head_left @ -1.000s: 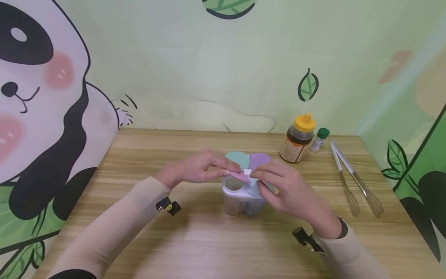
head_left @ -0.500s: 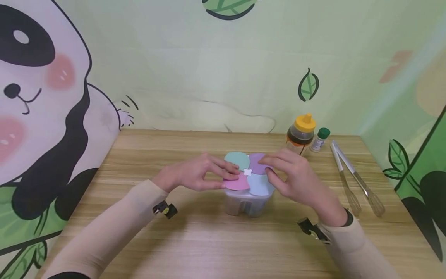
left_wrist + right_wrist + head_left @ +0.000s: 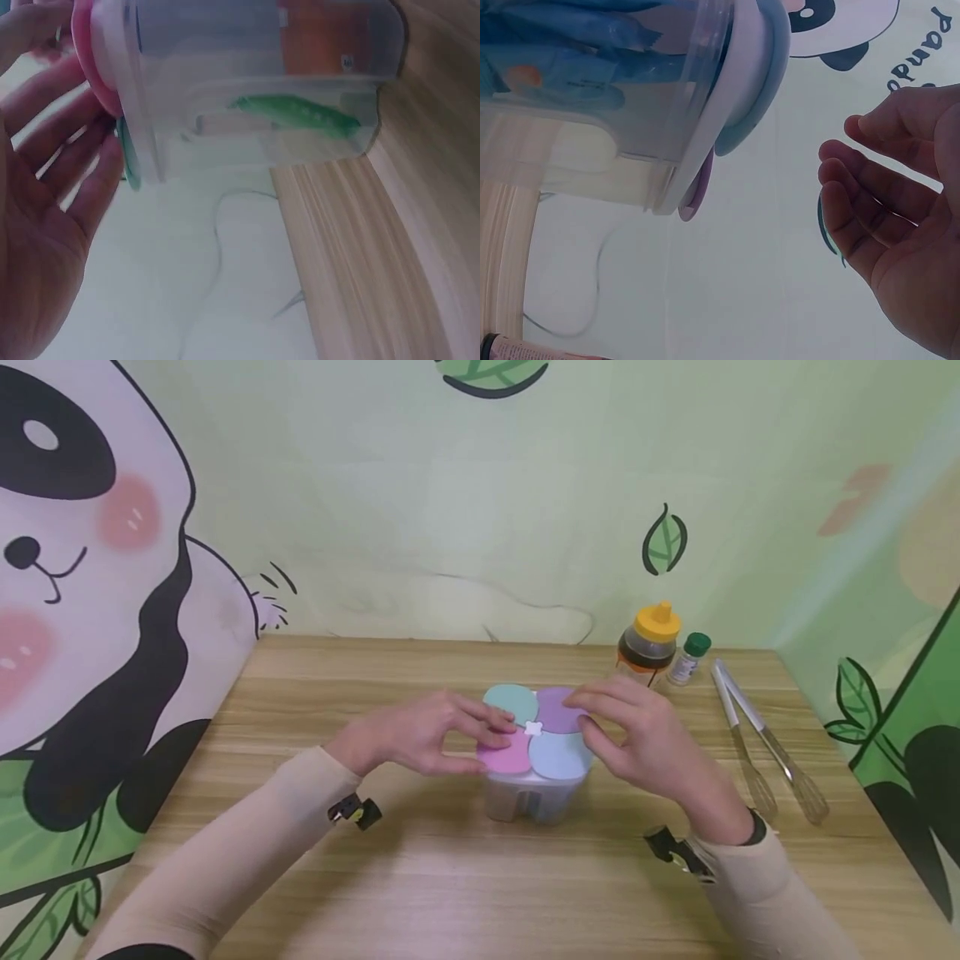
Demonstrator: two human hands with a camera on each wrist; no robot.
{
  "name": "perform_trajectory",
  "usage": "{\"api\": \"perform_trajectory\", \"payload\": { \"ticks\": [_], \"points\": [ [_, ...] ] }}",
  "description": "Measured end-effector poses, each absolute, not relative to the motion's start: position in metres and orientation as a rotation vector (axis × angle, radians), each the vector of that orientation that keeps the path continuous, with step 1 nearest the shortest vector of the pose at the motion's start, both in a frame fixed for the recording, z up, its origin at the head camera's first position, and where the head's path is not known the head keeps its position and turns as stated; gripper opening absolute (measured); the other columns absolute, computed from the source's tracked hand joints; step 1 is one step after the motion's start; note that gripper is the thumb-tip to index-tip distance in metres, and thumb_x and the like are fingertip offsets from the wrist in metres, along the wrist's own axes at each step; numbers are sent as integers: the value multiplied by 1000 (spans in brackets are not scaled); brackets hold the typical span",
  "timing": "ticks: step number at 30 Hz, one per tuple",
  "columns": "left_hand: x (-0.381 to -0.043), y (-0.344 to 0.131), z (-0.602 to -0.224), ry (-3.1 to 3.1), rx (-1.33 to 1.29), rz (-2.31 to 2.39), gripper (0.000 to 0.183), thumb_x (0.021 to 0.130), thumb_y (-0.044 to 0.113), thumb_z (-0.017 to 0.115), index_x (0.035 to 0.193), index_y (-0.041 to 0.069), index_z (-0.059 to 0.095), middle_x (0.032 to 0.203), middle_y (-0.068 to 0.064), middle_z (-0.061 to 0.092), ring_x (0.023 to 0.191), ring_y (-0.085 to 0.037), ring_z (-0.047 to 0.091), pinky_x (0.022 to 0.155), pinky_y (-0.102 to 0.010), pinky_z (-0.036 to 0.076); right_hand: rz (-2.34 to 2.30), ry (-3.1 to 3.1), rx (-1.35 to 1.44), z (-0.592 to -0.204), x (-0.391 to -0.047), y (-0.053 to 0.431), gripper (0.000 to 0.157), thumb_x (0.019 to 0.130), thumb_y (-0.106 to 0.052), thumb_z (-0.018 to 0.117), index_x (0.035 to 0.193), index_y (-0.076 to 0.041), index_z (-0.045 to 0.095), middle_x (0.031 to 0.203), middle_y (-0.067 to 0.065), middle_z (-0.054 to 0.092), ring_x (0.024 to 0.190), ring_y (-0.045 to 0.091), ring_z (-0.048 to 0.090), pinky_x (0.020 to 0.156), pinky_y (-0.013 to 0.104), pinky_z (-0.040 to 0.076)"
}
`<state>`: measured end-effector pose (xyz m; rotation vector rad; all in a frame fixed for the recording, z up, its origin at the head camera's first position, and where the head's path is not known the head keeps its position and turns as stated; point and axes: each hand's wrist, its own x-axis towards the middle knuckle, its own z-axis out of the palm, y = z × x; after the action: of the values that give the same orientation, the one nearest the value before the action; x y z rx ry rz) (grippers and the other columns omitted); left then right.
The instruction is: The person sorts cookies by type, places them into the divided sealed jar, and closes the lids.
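Observation:
A clear storage box with a white rim stands upright on the table. Four petal-like flaps cover its top: pink, teal, purple and light blue, around a white centre piece. My left hand rests its extended fingers on the pink flap, thumb at its edge. My right hand hovers by the purple flap with bent, relaxed fingers, and the right wrist view shows it apart from the box. Through the walls show a green item and blue packets.
Behind the right hand stands a squeeze bottle with a yellow cap, beside a small green-capped jar. Long metal tongs lie at the right on the wooden table. A panda-printed wall rises behind.
The pink flap, earlier raised over an uncovered compartment, now lies down flat under my left fingers. My right hand has moved off the centre toward the right and back.

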<state>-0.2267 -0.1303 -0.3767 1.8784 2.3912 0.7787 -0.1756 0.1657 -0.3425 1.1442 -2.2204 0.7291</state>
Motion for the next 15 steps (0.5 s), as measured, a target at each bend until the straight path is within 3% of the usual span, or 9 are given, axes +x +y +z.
{"api": "perform_trajectory", "payload": {
  "ticks": [7, 15],
  "points": [
    [-210, -119, -378, 2574, 1836, 800, 34, 88, 36, 72, 110, 10, 75, 119, -6, 70, 118, -19, 62, 103, -32, 48, 722, -2231, 1130, -340, -175, 168, 21, 81, -6, 68, 102, -5, 74, 100, 7, 72, 91, 20, 65, 79, 32, 55],
    [-198, -112, -367, 2653, 1783, 527, 30, 89, 37, 71, 107, 13, 75, 121, -3, 67, 116, -16, 60, 99, -28, 51, 733, -2240, 1115, -343, -176, 173, 23, 79, -3, 70, 102, -5, 74, 101, 8, 72, 93, 21, 65, 81, 34, 55]
  ]
}}
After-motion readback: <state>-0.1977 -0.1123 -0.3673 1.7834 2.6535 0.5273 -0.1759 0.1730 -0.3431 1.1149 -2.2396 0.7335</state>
